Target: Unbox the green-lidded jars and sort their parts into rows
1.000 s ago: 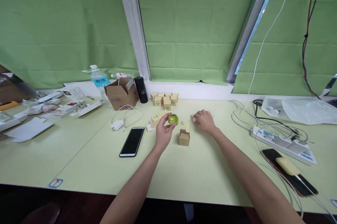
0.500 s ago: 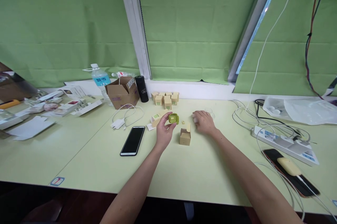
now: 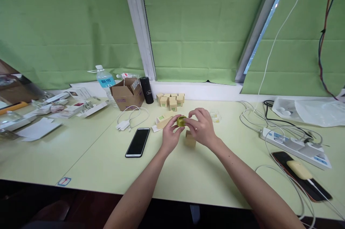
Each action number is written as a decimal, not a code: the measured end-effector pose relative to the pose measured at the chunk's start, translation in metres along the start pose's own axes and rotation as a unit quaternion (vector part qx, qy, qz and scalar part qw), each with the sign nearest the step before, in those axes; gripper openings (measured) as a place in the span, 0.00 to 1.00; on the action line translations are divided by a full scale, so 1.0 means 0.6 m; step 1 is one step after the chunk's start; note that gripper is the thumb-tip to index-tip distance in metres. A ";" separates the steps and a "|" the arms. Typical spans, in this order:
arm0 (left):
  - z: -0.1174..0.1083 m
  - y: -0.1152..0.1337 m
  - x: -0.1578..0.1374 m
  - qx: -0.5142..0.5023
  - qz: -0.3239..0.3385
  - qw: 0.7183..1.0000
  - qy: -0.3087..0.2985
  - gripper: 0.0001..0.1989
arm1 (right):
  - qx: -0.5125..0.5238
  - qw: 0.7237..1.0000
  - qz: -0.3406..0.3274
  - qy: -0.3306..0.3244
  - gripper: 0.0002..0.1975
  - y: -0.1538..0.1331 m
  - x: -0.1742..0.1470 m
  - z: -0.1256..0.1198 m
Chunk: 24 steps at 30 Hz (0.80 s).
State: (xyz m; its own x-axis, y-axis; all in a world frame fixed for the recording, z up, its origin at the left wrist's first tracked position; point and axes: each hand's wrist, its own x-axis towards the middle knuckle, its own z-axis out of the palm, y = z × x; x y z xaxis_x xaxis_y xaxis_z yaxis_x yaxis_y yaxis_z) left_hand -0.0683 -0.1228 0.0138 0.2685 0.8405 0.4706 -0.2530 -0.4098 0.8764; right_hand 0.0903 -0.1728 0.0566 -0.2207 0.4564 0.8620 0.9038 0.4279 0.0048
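Pale green tabletop (image 3: 205, 175) lies nearest you, with a black phone (image 3: 138, 142) flat on it to the left of your arms. Your left hand (image 3: 170, 135) pinches a small olive-green case (image 3: 181, 121) between thumb and fingers, just above the table. Your right hand (image 3: 201, 127) has its fingertips closed on the same case from the other side, partly hiding a small tan box (image 3: 189, 140) below. Farther back, a cluster of tan boxes (image 3: 170, 100) sits by the window ledge.
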 end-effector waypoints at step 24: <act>0.001 -0.005 -0.007 0.092 0.068 0.991 -0.072 0.18 | 0.138 0.977 0.156 -0.034 0.09 -0.034 -0.026 0.001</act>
State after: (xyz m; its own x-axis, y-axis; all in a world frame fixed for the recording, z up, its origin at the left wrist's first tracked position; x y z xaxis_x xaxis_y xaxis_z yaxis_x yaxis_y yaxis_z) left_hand -0.0684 -0.1253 0.0093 0.3774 0.7192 0.5834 -0.1256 -0.5844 0.8017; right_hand 0.0754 -0.1883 0.0428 0.0175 0.6457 0.7634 0.8002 0.4487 -0.3979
